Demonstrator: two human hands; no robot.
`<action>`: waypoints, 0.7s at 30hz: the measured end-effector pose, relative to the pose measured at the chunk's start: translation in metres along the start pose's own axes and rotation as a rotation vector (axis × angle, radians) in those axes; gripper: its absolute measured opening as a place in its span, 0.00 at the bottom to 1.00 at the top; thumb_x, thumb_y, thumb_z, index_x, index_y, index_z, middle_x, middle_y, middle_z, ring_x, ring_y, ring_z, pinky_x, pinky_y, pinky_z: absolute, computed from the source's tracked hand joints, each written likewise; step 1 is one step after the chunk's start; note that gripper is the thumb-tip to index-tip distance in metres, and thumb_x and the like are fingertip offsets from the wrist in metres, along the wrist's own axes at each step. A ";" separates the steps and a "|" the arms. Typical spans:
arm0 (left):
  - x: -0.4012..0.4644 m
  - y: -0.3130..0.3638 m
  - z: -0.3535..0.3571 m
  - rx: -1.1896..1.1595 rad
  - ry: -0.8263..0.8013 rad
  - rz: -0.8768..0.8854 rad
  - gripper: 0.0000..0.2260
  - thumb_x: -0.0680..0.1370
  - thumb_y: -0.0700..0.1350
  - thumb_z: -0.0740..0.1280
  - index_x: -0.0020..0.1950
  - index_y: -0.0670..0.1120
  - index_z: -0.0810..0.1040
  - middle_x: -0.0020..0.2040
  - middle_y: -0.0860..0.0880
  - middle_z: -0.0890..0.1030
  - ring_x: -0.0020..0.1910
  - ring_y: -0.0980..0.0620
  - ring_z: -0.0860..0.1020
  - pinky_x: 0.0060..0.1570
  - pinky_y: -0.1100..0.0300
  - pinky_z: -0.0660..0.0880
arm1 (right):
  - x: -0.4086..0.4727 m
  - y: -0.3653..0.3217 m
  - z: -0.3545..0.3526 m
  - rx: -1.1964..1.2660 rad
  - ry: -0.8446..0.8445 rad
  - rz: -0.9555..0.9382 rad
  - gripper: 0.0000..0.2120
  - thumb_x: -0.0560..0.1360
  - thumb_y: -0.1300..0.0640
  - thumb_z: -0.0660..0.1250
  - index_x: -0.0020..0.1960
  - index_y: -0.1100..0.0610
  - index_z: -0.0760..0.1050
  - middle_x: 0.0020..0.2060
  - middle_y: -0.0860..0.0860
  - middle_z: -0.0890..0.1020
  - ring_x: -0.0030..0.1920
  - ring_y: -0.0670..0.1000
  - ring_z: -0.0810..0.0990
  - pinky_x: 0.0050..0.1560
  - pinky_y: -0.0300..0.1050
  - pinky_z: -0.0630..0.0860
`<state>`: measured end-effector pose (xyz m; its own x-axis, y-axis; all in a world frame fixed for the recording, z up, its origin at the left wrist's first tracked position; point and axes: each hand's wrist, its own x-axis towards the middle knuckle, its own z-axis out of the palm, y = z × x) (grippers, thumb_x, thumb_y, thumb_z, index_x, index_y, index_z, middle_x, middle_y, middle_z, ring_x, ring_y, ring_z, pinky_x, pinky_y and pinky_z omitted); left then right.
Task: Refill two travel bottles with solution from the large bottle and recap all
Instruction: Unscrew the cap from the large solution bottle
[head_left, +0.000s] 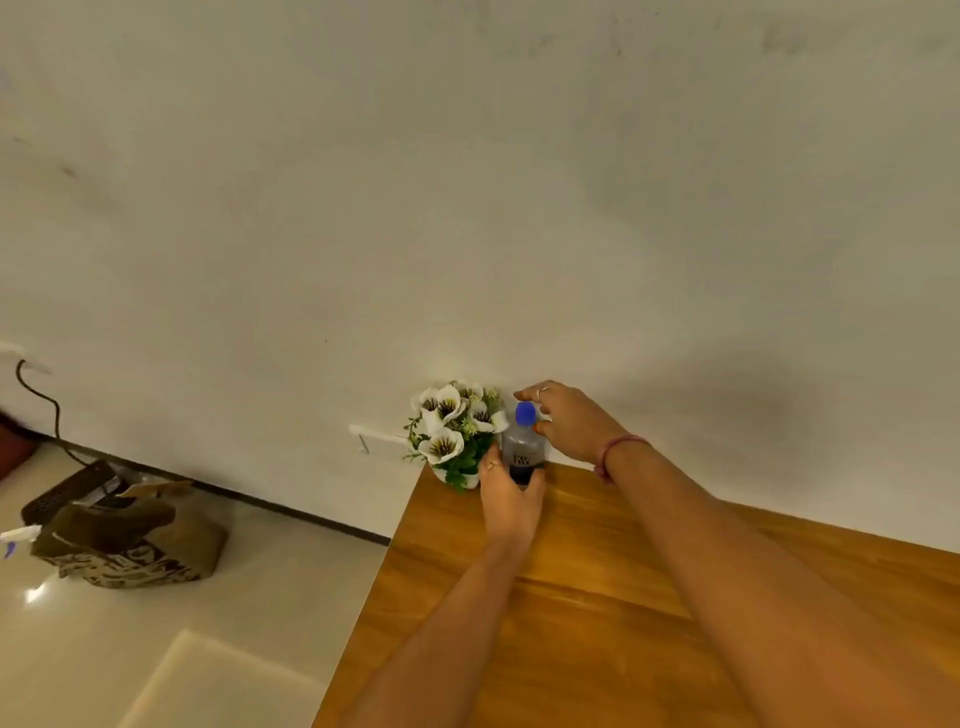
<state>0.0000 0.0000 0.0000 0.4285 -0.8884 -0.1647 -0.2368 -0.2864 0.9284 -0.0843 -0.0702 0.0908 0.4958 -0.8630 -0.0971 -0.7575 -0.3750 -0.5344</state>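
Note:
A clear large bottle (523, 448) with a blue cap (525, 413) and a dark label stands upright at the far left corner of the wooden table (597, 597). My left hand (506, 499) wraps around its lower body. My right hand (569, 421) hovers beside the cap, fingers spread around it; whether they touch the cap is unclear. No travel bottles are in view.
A small pot of white artificial flowers (457, 431) stands against the wall just left of the bottle. Past the table's left edge, on the tiled floor, lie a brown paper bag (130, 545), a dark box and a cable.

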 end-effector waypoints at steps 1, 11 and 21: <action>0.006 -0.001 0.002 -0.021 0.014 0.018 0.29 0.72 0.41 0.73 0.71 0.42 0.66 0.66 0.45 0.73 0.65 0.48 0.72 0.66 0.50 0.70 | 0.003 0.002 0.002 -0.007 -0.001 0.008 0.23 0.76 0.67 0.62 0.70 0.55 0.67 0.68 0.52 0.70 0.66 0.54 0.70 0.66 0.45 0.67; 0.032 0.001 0.016 -0.100 0.013 -0.015 0.25 0.70 0.39 0.74 0.65 0.42 0.70 0.60 0.44 0.78 0.59 0.47 0.76 0.61 0.53 0.73 | 0.014 0.003 0.012 -0.061 -0.002 0.025 0.21 0.77 0.68 0.59 0.69 0.58 0.69 0.66 0.55 0.72 0.64 0.55 0.71 0.65 0.44 0.67; 0.005 0.008 0.025 -0.145 0.033 -0.049 0.33 0.66 0.40 0.78 0.68 0.43 0.69 0.63 0.47 0.76 0.61 0.51 0.74 0.62 0.54 0.73 | -0.016 0.014 -0.001 -0.013 -0.007 0.082 0.19 0.75 0.69 0.63 0.64 0.56 0.74 0.62 0.54 0.76 0.61 0.54 0.74 0.64 0.45 0.70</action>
<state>-0.0213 -0.0159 -0.0018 0.4654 -0.8616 -0.2025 -0.0877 -0.2725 0.9581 -0.1036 -0.0616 0.0857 0.4351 -0.8885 -0.1459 -0.8010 -0.3080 -0.5133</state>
